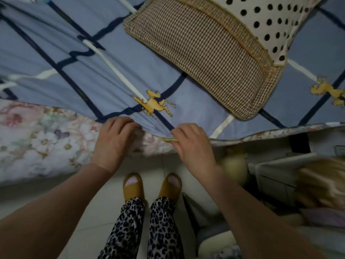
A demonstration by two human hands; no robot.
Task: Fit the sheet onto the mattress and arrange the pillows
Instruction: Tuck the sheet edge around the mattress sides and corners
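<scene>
Blue sheet (115, 53) w/ dark grid lines & yellow horse prints covers most of upper frame, its edge bunched at center. Left hand (113, 143) at center, fingers curled, gripping the sheet edge over the floral mattress (37, 139), which shows bare at mid-left. Right hand (192, 144) just beside it, pinching the sheet hem. Checked pillow (201, 58) lies on sheet, upper center-right; polka-dot pillow (265, 17) at top right, partly overlapping it. Yellow slippers (152, 186) & leopard-print trousers (143, 228) at bottom center on tiled floor (89, 202).
</scene>
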